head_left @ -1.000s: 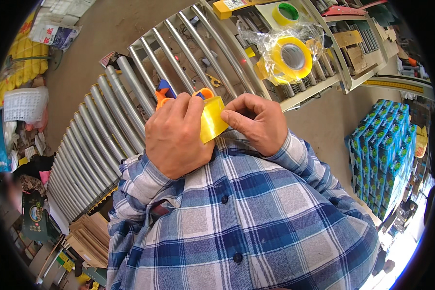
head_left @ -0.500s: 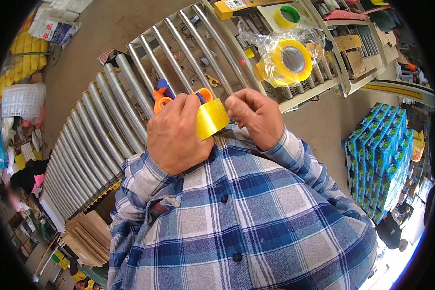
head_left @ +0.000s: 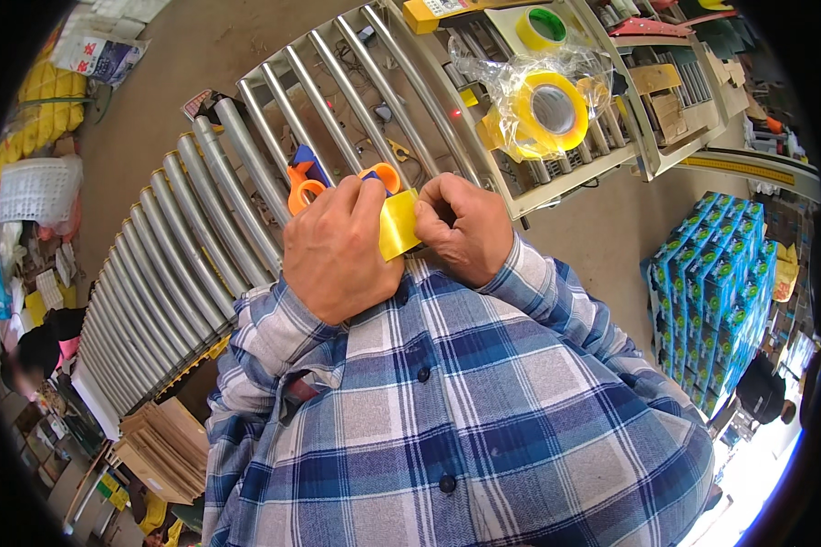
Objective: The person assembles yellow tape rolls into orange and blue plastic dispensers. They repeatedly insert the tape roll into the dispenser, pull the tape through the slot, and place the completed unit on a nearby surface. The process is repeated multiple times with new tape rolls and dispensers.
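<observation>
My left hand is closed around a roll of yellow packing tape, its glossy face turned toward my right hand. My right hand is curled, thumb and fingers pinched at the roll's right edge; how much tape they grip is hidden. Just beyond my left knuckles shows an orange and blue plastic tape dispenser, partly covered by that hand. Whether my left hand touches it or it rests on the rollers I cannot tell.
A roller conveyor curves from the left to beyond my hands. Large yellow tape rolls in clear wrap and a green-cored roll lie far right. Blue boxes are stacked at right, flat cardboard at lower left.
My right hand has moved left and slightly down, closing the gap to the tape roll, and its fingers now meet the roll's edge. My left hand has shifted slightly right.
</observation>
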`<state>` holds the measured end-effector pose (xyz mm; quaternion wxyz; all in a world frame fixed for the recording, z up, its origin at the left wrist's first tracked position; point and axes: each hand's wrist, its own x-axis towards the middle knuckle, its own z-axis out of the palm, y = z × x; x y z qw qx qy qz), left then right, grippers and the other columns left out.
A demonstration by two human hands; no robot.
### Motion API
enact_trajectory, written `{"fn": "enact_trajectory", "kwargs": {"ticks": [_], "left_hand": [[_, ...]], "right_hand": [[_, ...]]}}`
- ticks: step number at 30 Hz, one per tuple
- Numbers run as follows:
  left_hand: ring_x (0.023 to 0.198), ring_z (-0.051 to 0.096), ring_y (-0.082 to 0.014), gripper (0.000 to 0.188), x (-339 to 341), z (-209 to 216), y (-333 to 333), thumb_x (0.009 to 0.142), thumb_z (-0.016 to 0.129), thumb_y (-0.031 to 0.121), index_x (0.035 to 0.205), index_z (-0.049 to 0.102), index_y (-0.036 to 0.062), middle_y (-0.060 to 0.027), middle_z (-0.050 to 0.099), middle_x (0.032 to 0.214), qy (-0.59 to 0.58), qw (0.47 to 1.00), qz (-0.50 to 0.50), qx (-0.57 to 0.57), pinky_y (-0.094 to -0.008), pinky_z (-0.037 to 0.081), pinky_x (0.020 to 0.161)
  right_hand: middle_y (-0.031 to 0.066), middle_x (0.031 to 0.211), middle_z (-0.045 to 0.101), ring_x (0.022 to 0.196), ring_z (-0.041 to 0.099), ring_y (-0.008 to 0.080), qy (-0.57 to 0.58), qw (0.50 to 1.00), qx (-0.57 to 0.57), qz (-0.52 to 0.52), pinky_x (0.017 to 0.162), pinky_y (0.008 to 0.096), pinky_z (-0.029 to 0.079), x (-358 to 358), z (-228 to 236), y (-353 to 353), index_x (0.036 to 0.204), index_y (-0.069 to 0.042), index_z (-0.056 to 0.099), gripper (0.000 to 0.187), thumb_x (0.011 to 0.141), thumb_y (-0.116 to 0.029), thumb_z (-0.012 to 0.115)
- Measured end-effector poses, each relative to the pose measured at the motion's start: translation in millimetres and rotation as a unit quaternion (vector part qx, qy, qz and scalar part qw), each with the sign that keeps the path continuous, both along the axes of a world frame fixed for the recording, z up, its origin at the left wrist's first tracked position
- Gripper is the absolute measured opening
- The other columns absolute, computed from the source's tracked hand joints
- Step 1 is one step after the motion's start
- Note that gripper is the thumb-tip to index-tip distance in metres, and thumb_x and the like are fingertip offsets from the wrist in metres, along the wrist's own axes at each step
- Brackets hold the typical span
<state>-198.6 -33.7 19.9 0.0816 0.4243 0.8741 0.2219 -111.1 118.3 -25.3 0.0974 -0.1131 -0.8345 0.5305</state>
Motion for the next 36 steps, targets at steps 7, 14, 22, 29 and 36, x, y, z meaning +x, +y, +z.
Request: {"fn": "enact_trajectory", "kwargs": {"ticks": [7, 14, 22, 29, 36], "left_hand": [[0.075, 0.062, -0.0366, 0.039, -0.6, -4.1, -0.9, 0.06, 0.072, 0.015, 0.091, 0.052, 0.0014, -0.0158, 0.058, 0.084, -0.019, 1.0, 0.008, 0.017, -0.0439, 0.051, 0.065], [0.074, 0.062, -0.0371, 0.041, -0.1, -6.2, -5.4, 0.06, 0.072, 0.015, 0.093, 0.053, 0.0014, -0.016, 0.058, 0.083, -0.025, 0.999, 0.014, 0.032, -0.0436, 0.051, 0.065], [0.074, 0.062, -0.0369, 0.042, -1.8, -8.1, -9.8, 0.059, 0.072, 0.014, 0.093, 0.053, 0.0015, -0.0162, 0.057, 0.084, -0.028, 0.998, 0.005, 0.059, -0.0436, 0.052, 0.065], [0.081, 0.064, -0.0346, 0.048, -2.4, -8.0, -17.8, 0.063, 0.074, 0.016, 0.104, 0.055, 0.0015, -0.0153, 0.06, 0.093, -0.06, 0.997, 0.009, 0.048, -0.0411, 0.053, 0.071], [0.079, 0.063, -0.0354, 0.045, -4.9, -10.8, -39.9, 0.064, 0.074, 0.015, 0.102, 0.054, 0.0014, -0.0147, 0.059, 0.091, -0.149, 0.983, 0.051, 0.095, -0.0406, 0.053, 0.07]], "right_hand": [[0.0169, 0.075, 0.06, 0.067, 0.062, 0.0338, -0.004, 0.999, 0.036, -0.019, 0.063, 0.0386, 0.051, 0.1, 2.4, 0.1, 0.082, -0.001, 0.052, 0.016, 0.081, -0.011, 0.065], [0.0174, 0.076, 0.06, 0.066, 0.063, 0.0326, -0.029, 0.999, 0.023, -0.023, 0.063, 0.0376, 0.052, 2.0, 0.2, 0.0, 0.082, 0.0, 0.052, 0.018, 0.081, -0.012, 0.065], [0.0168, 0.075, 0.06, 0.065, 0.062, 0.0314, -0.027, 0.998, 0.05, -0.03, 0.062, 0.0367, 0.052, 1.9, 0.5, -1.5, 0.083, -0.001, 0.052, 0.016, 0.08, -0.01, 0.065], [0.015, 0.072, 0.059, 0.061, 0.061, 0.0253, -0.022, 0.998, 0.029, -0.042, 0.059, 0.0334, 0.05, 2.5, -6.3, 1.3, 0.082, -0.001, 0.052, 0.017, 0.079, -0.008, 0.066], [0.0077, 0.065, 0.058, 0.055, 0.057, 0.0139, -0.089, 0.988, -0.048, -0.12, 0.055, 0.0287, 0.05, 1.7, -24.6, 18.3, 0.083, -0.001, 0.053, 0.014, 0.08, -0.007, 0.065]]}}
